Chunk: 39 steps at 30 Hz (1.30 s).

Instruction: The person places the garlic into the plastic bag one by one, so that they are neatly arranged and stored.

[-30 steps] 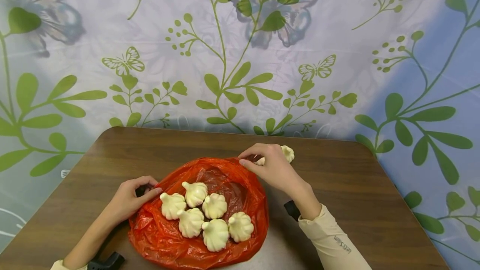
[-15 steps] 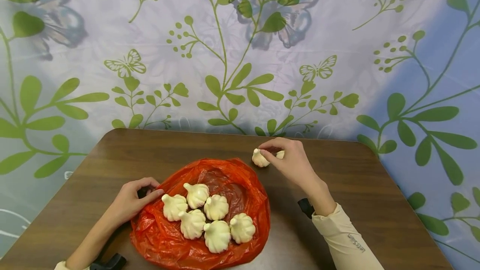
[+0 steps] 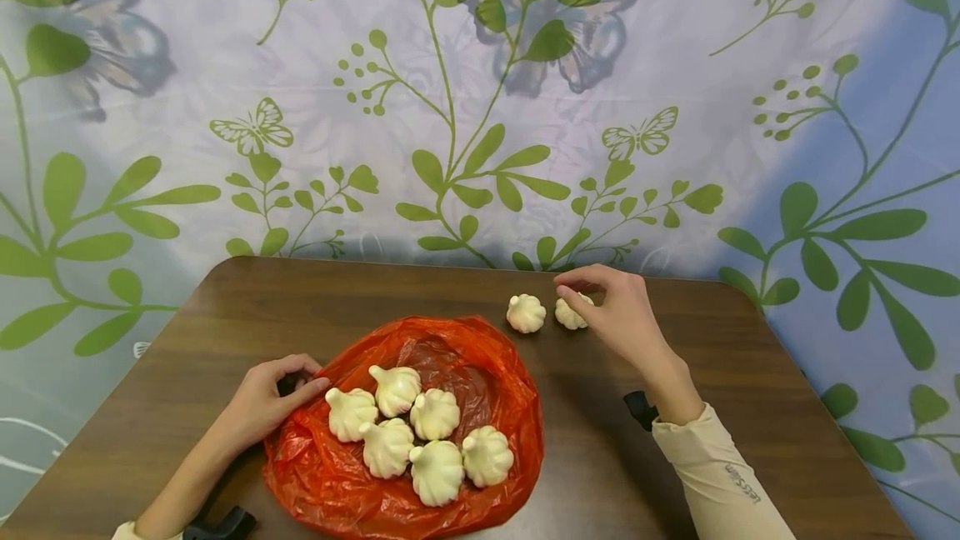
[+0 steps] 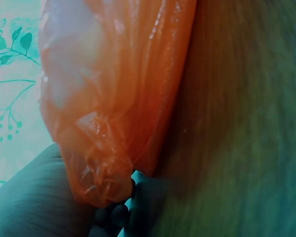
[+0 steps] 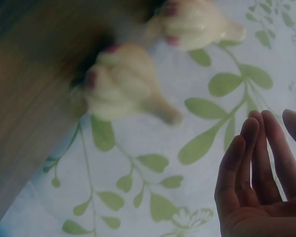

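Observation:
On the table lies an orange-red plastic bag [image 3: 517,407], its mouth spread wide, with several white garlic bulbs [image 3: 437,473] inside. My left hand [image 3: 258,400] pinches the bag's left rim between thumb and fingers; the left wrist view has the crumpled film of the bag [image 4: 103,158] bunched at that hand. Beyond the bag's far right side, two garlic bulbs stand on the table, a left one [image 3: 526,313] and a right one [image 3: 567,315]. My right hand [image 3: 622,315] hovers at the right bulb, partly covering it. In the right wrist view, its fingers [image 5: 260,158] are apart from both bulbs and hold nothing.
The brown wooden table [image 3: 675,440] ends at its far edge just behind the two loose bulbs. A patterned cloth backdrop [image 3: 480,107] with leaves and butterflies hangs close behind it. Black wrist devices [image 3: 640,409] sit below both wrists.
My right hand has left the bag's far rim and moved right, past the left loose bulb to the right one, uncovering the left bulb. The left hand has stayed at the bag's rim.

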Motion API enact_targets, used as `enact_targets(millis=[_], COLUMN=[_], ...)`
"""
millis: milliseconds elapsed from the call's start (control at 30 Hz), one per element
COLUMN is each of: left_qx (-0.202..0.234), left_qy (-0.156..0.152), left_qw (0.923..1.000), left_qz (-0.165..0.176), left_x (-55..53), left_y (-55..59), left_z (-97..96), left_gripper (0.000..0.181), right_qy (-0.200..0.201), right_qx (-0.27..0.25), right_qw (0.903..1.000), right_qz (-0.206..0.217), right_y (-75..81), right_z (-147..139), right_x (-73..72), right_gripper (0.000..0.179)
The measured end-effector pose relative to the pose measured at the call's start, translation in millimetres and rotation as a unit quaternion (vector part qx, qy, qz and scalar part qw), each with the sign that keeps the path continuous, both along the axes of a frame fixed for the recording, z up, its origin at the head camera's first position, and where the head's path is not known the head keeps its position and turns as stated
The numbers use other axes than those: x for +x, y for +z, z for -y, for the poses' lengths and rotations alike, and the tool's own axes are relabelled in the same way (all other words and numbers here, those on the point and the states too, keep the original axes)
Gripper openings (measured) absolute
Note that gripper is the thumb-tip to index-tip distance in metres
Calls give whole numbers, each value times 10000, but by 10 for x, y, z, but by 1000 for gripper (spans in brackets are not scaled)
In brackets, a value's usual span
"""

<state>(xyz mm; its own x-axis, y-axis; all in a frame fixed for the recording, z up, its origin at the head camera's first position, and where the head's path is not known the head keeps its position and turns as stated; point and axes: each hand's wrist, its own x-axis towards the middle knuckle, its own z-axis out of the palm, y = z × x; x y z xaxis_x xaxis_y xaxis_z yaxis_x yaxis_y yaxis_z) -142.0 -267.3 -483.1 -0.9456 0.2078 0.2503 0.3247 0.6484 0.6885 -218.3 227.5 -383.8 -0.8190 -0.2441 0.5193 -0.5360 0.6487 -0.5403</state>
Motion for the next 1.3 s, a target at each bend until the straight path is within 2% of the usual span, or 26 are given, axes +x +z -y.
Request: enact_targets(millis=[233,433,533,767,1000,1133,1300], left_qx=[14,-23,-10,16,6,-4,5], left_qy=[1,46,53,42,51,43,34], left_qw=[10000,10000,10000,10000,10000,10000,10000], left_qz=[1,-17,4,51,82,68,65], left_x=[0,7,9,13,16,9,1], left_y=[0,-4,-8,-1,5,4,9], left_z=[-6,5,5,-5,-4,-2,-1], left_gripper=[11,11,11,10,9,10,10], right_qy=[-463,-588,-548,-390,38,152,19], right_qx=[57,140,228,431,473,500,493], right_qw=[9989,9981,9978,9944,9895,9892,9922], right_qz=[18,151,282,887,1362,1372,1141], right_y=[14,-7,-39,-127,-232,-282,-319], right_z=[-257,-342,-364,-433,-454,-447,-423], right_x=[-35,-88,-113,-155,-204,-228,-243], right_gripper=[14,15,16,23,34,37,32])
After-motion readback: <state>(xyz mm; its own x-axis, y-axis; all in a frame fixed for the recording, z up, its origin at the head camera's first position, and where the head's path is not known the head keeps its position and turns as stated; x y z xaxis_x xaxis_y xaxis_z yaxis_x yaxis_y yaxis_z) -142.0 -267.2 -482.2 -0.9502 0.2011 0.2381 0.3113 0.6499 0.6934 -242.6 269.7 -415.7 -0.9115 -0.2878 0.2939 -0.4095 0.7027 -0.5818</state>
